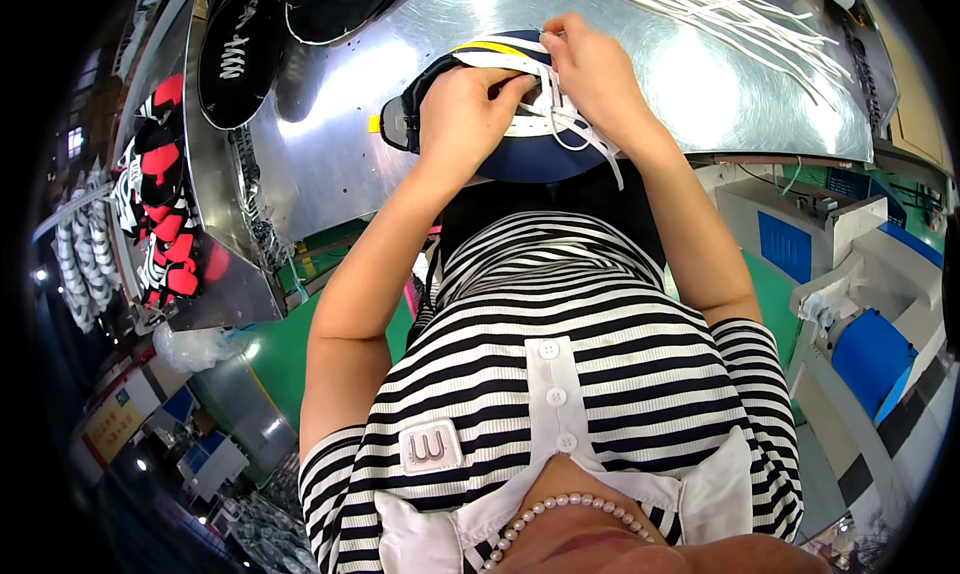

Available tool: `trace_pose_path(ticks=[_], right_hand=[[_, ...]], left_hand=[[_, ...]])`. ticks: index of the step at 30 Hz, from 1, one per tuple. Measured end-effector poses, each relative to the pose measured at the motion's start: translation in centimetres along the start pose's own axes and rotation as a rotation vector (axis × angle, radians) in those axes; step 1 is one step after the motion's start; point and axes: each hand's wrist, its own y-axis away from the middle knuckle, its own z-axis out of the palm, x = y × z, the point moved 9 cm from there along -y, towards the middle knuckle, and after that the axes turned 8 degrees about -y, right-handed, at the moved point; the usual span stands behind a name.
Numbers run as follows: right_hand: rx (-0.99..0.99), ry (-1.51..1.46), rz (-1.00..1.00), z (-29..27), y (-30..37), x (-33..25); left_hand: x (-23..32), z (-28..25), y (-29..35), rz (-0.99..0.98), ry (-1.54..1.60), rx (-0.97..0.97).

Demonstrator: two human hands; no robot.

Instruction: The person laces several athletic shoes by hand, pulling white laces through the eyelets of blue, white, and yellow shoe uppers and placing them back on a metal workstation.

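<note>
A navy shoe upper (545, 162) with white panels and a yellow stripe lies on the metal table near its front edge. Its black-lined opening points left, with a yellow tab at that end. My left hand (465, 116) is closed on the upper at its opening, thumb and forefinger beside the eyelet row; some fingertips are hidden. A white shoelace (573, 126) runs through the eyelets, and its loose loop and end hang over the near side. On the far right of the upper, my right hand (597, 79) is pinched closed on the shoelace.
Several loose white laces (715, 19) spread across the back right of the metal table (335, 164). A black laced shoe (237, 59) sits at the back left, beside another dark shoe (335, 2). Red, black and white pieces (165, 209) are stacked further left. Machines with blue panels (872, 364) stand at right.
</note>
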Motion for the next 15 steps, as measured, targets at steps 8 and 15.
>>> trace_pose_path(ticks=[8, 15], right_hand=[[0.024, 0.058, -0.034, -0.3, 0.3, 0.1], [0.043, 0.015, 0.054, -1.4, 0.4, 0.9]], left_hand=[[-0.4, 1.5, -0.4, -0.109, 0.144, -0.102], [3.5, -8.1, 2.6, 0.076, 1.381, -0.354]])
